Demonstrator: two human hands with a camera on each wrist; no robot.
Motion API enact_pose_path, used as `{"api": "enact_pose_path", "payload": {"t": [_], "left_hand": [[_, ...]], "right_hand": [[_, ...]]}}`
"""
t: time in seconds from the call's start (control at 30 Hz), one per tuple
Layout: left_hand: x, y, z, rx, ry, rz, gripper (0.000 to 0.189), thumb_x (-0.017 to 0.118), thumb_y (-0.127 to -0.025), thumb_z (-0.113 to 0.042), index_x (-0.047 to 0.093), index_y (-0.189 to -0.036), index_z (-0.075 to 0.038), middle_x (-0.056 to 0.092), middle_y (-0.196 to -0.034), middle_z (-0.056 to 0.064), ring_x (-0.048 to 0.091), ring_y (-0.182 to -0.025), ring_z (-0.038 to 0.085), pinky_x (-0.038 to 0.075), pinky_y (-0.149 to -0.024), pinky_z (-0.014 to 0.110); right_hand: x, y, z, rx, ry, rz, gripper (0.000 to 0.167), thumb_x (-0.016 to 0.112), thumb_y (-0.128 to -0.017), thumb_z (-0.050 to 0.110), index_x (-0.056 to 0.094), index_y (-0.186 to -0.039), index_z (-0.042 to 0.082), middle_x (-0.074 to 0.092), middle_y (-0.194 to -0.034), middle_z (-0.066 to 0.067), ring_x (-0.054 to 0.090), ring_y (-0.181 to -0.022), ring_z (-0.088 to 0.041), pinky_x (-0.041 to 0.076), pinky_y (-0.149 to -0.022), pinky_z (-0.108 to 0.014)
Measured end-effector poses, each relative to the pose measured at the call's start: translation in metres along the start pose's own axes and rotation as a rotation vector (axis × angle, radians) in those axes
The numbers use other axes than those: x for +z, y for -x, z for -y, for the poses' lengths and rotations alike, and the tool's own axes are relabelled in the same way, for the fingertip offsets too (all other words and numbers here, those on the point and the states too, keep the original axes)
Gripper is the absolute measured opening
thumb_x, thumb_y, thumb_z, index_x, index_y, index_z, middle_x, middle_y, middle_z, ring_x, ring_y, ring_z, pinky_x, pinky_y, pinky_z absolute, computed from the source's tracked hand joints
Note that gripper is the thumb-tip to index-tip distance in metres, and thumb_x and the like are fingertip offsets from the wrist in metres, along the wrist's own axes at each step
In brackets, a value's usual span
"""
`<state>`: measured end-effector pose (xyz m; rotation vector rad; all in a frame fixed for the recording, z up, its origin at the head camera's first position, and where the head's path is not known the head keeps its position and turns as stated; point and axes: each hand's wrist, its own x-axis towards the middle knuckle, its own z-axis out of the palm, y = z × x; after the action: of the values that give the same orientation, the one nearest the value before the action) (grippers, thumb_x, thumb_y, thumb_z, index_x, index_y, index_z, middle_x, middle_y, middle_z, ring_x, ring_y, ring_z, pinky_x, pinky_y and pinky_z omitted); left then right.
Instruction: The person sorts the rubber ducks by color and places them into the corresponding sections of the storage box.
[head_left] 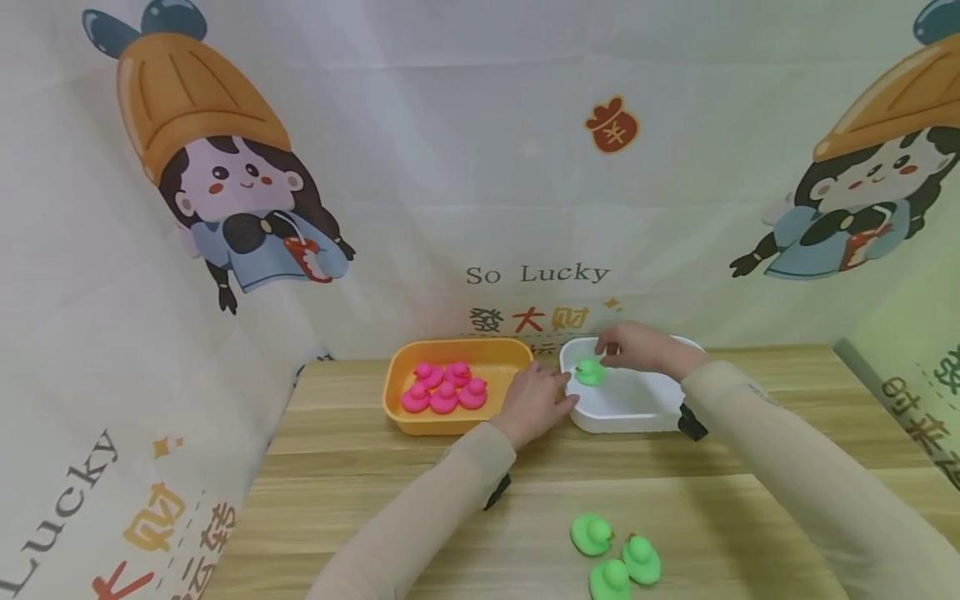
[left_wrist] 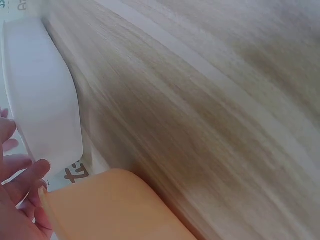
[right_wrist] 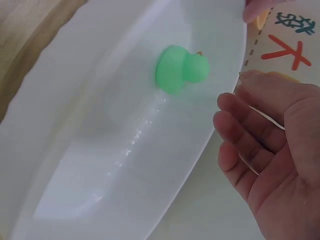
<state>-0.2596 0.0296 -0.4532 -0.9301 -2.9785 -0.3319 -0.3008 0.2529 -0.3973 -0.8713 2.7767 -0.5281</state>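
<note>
A single green rubber duck (head_left: 590, 372) sits in the left end of the white tray (head_left: 622, 423). Over that tray's far side is my right hand (head_left: 637, 347), close to the duck. The right wrist view shows this hand (right_wrist: 280, 135) with fingers loosely bent, nothing in them, and apart from the duck (right_wrist: 179, 71). My left hand (head_left: 534, 402) reaches across the gap between the two trays. Its fingertips lie right at the white tray's left rim, and in the left wrist view its relaxed fingers (left_wrist: 30, 176) overlap the white tray (left_wrist: 47, 100).
Left of the white tray stands an orange tray (head_left: 450, 428) holding several pink rubber ducks (head_left: 444, 397). Three green ducks (head_left: 609, 578) are grouped on the wooden table (head_left: 360, 500) near its front. A printed cloth (head_left: 450, 167) hangs right behind the trays.
</note>
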Motion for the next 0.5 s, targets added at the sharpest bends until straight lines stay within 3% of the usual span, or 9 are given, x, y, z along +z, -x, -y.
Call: {"api": "enact_pose_path", "payload": {"t": [0.33,0.5], "left_hand": [[0.002,-0.001,0.002,-0.003,0.009,0.000,0.048,0.060,-0.106,-0.042,0.064,-0.142,-0.011,0.068,-0.138,0.006,0.058,-0.122,0.026,0.049,-0.104,0.040],[0.002,0.000,0.001,-0.001,0.022,0.011,0.049,0.060,-0.106,-0.041,0.064,-0.142,-0.009,0.068,-0.139,0.006,0.056,-0.124,0.026,0.048,-0.105,0.040]], "right_hand": [[0.003,0.047,0.015,-0.117,-0.004,-0.079,0.011,0.070,-0.097,0.009,0.075,-0.104,0.002,0.071,-0.086,0.004,0.060,-0.075,-0.006,0.053,-0.068,-0.030],[0.010,0.071,0.025,-0.138,-0.031,-0.105,0.008,0.072,-0.096,0.007,0.076,-0.103,0.004,0.073,-0.090,0.005,0.059,-0.076,-0.005,0.054,-0.069,-0.029]]}}
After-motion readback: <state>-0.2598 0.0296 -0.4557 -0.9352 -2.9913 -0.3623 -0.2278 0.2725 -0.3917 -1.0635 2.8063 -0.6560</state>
